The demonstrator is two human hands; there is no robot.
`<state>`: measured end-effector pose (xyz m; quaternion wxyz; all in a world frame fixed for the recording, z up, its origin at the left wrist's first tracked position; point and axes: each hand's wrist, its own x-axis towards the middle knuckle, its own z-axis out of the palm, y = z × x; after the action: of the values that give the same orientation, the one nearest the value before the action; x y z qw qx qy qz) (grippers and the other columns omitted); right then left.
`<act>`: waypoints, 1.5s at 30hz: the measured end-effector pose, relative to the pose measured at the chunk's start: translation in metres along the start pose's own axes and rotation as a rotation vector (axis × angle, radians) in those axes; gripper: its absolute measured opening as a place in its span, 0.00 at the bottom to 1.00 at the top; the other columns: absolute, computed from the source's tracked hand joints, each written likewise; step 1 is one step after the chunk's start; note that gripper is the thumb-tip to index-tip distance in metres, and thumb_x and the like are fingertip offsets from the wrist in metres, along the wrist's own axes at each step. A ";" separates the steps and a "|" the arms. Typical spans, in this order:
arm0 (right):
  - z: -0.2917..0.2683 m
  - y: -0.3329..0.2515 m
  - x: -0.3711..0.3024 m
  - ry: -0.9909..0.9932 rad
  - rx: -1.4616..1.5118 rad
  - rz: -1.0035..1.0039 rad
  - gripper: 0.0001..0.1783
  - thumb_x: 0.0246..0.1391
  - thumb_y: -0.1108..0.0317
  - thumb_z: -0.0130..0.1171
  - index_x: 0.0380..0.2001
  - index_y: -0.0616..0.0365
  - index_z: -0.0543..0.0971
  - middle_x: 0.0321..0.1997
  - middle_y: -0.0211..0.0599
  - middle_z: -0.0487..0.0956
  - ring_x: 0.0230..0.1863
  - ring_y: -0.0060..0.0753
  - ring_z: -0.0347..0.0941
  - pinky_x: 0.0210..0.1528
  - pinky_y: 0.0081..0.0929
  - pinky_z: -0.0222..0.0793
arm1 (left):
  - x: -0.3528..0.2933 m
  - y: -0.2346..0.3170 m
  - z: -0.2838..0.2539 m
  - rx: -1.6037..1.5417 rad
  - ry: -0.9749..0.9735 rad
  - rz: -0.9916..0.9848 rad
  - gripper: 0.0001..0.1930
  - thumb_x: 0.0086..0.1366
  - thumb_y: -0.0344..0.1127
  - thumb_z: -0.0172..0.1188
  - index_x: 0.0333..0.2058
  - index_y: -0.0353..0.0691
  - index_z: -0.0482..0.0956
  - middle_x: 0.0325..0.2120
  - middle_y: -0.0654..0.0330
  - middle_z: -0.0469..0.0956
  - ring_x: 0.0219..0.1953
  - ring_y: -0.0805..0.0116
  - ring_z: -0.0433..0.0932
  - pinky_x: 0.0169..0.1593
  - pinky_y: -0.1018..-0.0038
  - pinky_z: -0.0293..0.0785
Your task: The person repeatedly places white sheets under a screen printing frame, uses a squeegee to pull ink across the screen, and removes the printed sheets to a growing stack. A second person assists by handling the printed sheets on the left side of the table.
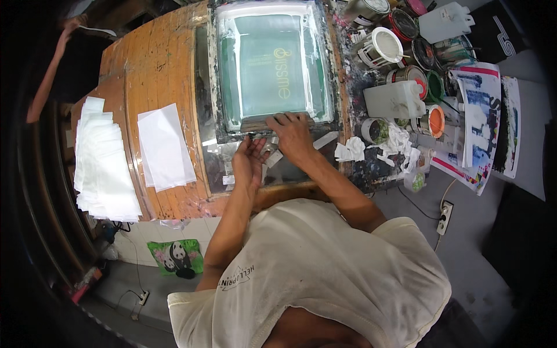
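Green printing screen (249, 75) with white-smeared edges

Looks like a screen-printing workshop. Recognisable by a framed mesh screen (255, 75), smeared white along its borders, at the far middle of a worn wooden table (159, 69), with a squeegee-like wooden bar (252, 123) along its near edge. Crowded at right with stained tubs (387, 45), plastic jugs (390, 101) and crumpled paper (401, 146), beside colourful printed sheets (480, 130). Stocked at left with a fanned stack of white sheets (104, 165) and a smaller pile (167, 148). Wired with a power strip (445, 217) over the grey floor (464, 223).
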<state>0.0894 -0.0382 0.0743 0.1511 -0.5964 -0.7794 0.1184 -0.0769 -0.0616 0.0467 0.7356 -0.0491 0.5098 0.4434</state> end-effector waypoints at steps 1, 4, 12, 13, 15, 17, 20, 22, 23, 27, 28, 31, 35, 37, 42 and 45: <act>-0.003 -0.001 0.001 0.002 0.016 0.000 0.25 0.45 0.80 0.58 0.50 0.54 0.78 0.46 0.40 0.81 0.50 0.47 0.75 0.51 0.46 0.60 | 0.000 0.001 0.001 0.000 0.005 -0.012 0.12 0.74 0.44 0.57 0.41 0.42 0.72 0.43 0.55 0.77 0.57 0.57 0.77 0.58 0.49 0.70; -0.018 0.003 0.012 0.000 0.035 -0.024 0.24 0.45 0.79 0.59 0.50 0.55 0.78 0.44 0.40 0.81 0.47 0.46 0.75 0.49 0.44 0.61 | -0.008 0.004 0.006 0.012 -0.009 0.007 0.10 0.73 0.43 0.58 0.41 0.43 0.73 0.43 0.56 0.78 0.57 0.57 0.77 0.58 0.49 0.70; -0.127 -0.025 0.058 0.271 0.002 -0.164 0.18 0.54 0.53 0.67 0.40 0.55 0.82 0.27 0.39 0.78 0.30 0.43 0.75 0.35 0.41 0.66 | -0.078 0.058 0.058 -0.009 -0.263 0.234 0.07 0.69 0.32 0.60 0.43 0.39 0.74 0.42 0.51 0.81 0.51 0.54 0.82 0.63 0.57 0.72; -0.137 -0.025 0.072 0.385 -0.047 -0.202 0.22 0.54 0.46 0.67 0.36 0.54 0.82 0.24 0.37 0.76 0.26 0.41 0.74 0.31 0.39 0.65 | -0.082 0.071 0.073 0.020 -0.335 0.315 0.07 0.68 0.31 0.60 0.42 0.38 0.74 0.41 0.51 0.82 0.51 0.53 0.82 0.62 0.57 0.73; -0.162 -0.017 0.108 0.537 -0.162 -0.249 0.32 0.53 0.30 0.64 0.27 0.51 0.80 0.20 0.33 0.74 0.19 0.35 0.72 0.24 0.34 0.63 | -0.083 0.096 0.103 0.090 -0.464 0.482 0.07 0.66 0.28 0.60 0.42 0.37 0.74 0.41 0.50 0.82 0.51 0.52 0.82 0.61 0.58 0.74; -0.200 -0.015 0.140 0.555 -0.221 -0.250 0.31 0.54 0.31 0.63 0.22 0.51 0.79 0.16 0.33 0.75 0.16 0.36 0.74 0.20 0.37 0.68 | -0.058 0.121 0.124 0.114 -0.670 0.624 0.11 0.64 0.24 0.60 0.45 0.33 0.75 0.41 0.50 0.82 0.50 0.56 0.82 0.60 0.63 0.74; -0.238 -0.009 0.180 0.463 -0.084 -0.275 0.32 0.57 0.34 0.61 0.27 0.55 0.86 0.16 0.40 0.78 0.16 0.43 0.76 0.25 0.41 0.71 | 0.038 0.143 0.150 0.389 -0.265 0.865 0.14 0.67 0.27 0.60 0.50 0.31 0.79 0.44 0.50 0.82 0.48 0.64 0.81 0.56 0.67 0.72; -0.274 -0.035 0.206 0.280 -0.031 -0.159 0.31 0.57 0.39 0.61 0.28 0.62 0.86 0.15 0.44 0.78 0.17 0.46 0.76 0.29 0.43 0.74 | 0.131 0.159 0.136 0.825 -0.018 0.917 0.13 0.67 0.32 0.61 0.48 0.34 0.83 0.46 0.52 0.82 0.49 0.64 0.79 0.53 0.66 0.72; -0.299 -0.061 0.215 0.119 -0.034 -0.005 0.30 0.58 0.44 0.62 0.26 0.67 0.85 0.15 0.49 0.77 0.17 0.47 0.76 0.31 0.44 0.76 | 0.168 0.162 0.121 1.088 -0.003 0.888 0.11 0.67 0.34 0.62 0.45 0.37 0.86 0.48 0.53 0.82 0.49 0.61 0.79 0.51 0.65 0.72; -0.293 -0.025 0.231 0.250 -0.070 -0.109 0.31 0.58 0.47 0.63 0.19 0.69 0.82 0.12 0.51 0.76 0.15 0.44 0.75 0.27 0.40 0.74 | 0.187 0.129 0.131 1.578 0.111 1.571 0.11 0.66 0.35 0.62 0.43 0.37 0.87 0.37 0.57 0.85 0.42 0.50 0.80 0.47 0.60 0.74; -0.290 -0.019 0.233 0.337 -0.074 -0.197 0.31 0.58 0.46 0.63 0.18 0.69 0.82 0.12 0.51 0.75 0.15 0.43 0.74 0.25 0.39 0.73 | 0.187 0.127 0.130 1.441 -0.017 1.514 0.12 0.67 0.35 0.61 0.43 0.36 0.86 0.35 0.55 0.86 0.41 0.51 0.81 0.46 0.61 0.75; -0.296 -0.016 0.234 0.383 -0.042 -0.206 0.32 0.58 0.47 0.62 0.16 0.68 0.80 0.11 0.52 0.74 0.14 0.44 0.73 0.23 0.39 0.71 | 0.157 0.124 0.138 1.090 -0.059 1.154 0.11 0.69 0.33 0.61 0.41 0.31 0.85 0.33 0.49 0.86 0.34 0.59 0.84 0.42 0.67 0.78; -0.311 -0.044 0.255 0.211 -0.105 0.061 0.34 0.59 0.44 0.62 0.19 0.70 0.80 0.14 0.54 0.75 0.19 0.47 0.75 0.29 0.41 0.73 | 0.171 0.221 0.032 1.125 0.239 1.216 0.10 0.69 0.32 0.62 0.42 0.29 0.84 0.29 0.50 0.86 0.30 0.68 0.82 0.37 0.71 0.78; -0.303 -0.019 0.257 0.377 -0.102 -0.216 0.33 0.60 0.42 0.62 0.21 0.67 0.81 0.16 0.50 0.76 0.21 0.39 0.74 0.31 0.40 0.71 | 0.165 0.291 -0.064 0.921 0.413 1.096 0.13 0.70 0.33 0.62 0.44 0.25 0.83 0.27 0.51 0.85 0.26 0.70 0.81 0.33 0.73 0.78; -0.303 -0.047 0.247 0.283 -0.093 0.046 0.30 0.62 0.47 0.62 0.21 0.68 0.78 0.13 0.40 0.70 0.18 0.30 0.61 0.25 0.39 0.58 | 0.058 0.329 -0.171 0.840 0.696 1.286 0.31 0.74 0.37 0.58 0.67 0.25 0.62 0.54 0.38 0.76 0.49 0.53 0.81 0.49 0.65 0.80; -0.297 -0.058 0.240 0.337 -0.101 0.001 0.30 0.62 0.47 0.62 0.22 0.68 0.78 0.13 0.43 0.68 0.18 0.30 0.61 0.25 0.39 0.57 | 0.007 0.237 -0.236 1.444 0.710 1.578 0.29 0.75 0.39 0.53 0.70 0.34 0.62 0.66 0.37 0.65 0.72 0.37 0.59 0.72 0.44 0.55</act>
<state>0.0913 0.1793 0.3929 0.2494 -0.6150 -0.7477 -0.0223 -0.4094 -0.0388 0.0185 -0.0810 0.6008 0.7158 0.3466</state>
